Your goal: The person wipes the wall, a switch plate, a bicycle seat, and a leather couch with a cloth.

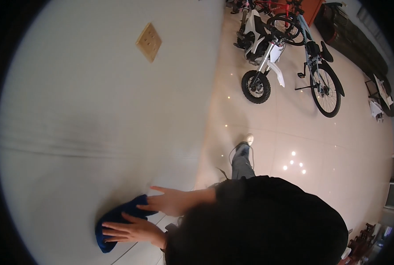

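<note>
A dark blue cloth (124, 213) lies bunched against a pale wall at the lower left. My left hand (133, 230) rests flat on it with fingers spread, pressing the cloth to the wall. Just above and to the right, my right hand (170, 202) touches the cloth's upper right edge, its fingers stretched out and apart. Part of the cloth is hidden under both hands. Black sleeves cover my arms.
A beige switch plate (149, 42) is on the pale wall (95, 97). On the shiny tiled floor (276, 132) stand a white motorbike (261, 53), a light blue bicycle (316, 66) and a red bicycle (278, 8). A dark sofa (349, 37) is at the far right.
</note>
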Demonstrator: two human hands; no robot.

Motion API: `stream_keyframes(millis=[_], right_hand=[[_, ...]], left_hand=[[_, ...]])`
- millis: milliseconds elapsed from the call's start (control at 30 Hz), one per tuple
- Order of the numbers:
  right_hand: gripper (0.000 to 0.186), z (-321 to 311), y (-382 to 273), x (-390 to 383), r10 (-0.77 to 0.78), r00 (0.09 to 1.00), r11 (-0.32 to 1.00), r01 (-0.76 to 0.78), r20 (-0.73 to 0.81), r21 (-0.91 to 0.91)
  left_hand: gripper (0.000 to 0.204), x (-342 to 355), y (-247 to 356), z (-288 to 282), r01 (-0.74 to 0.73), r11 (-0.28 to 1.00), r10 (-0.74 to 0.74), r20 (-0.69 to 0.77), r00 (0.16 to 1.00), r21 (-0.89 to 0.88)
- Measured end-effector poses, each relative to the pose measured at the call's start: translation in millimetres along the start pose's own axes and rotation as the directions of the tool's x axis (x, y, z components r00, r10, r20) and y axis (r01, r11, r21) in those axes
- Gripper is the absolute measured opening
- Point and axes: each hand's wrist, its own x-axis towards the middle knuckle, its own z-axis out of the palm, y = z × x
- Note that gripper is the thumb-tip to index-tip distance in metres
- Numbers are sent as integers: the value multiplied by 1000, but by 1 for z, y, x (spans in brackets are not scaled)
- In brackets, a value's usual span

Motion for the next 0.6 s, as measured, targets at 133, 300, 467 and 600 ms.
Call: stream_keyframes(millis=[133, 300, 467, 600], right_hand=[[72, -25, 38, -6, -142, 984, 988, 147, -110, 41], [66, -88, 101, -27, -94, 988, 995, 95, -125, -3], [65, -194, 177, -86, 234, 960, 972, -236, -156, 6], [61, -283, 230, -159, 378, 783, 884, -464, -493, -58]], left_hand=[[53, 1, 34, -5, 43, 991, -56, -100, 993, -129], [47, -2, 129, 14, 90, 960, -121, -100, 988, -266], [59, -3, 283, 37, 28, 854, -43, -16, 999, -519], [50, -24, 416, 38, 145, 393, 250, 257, 934, -908]])
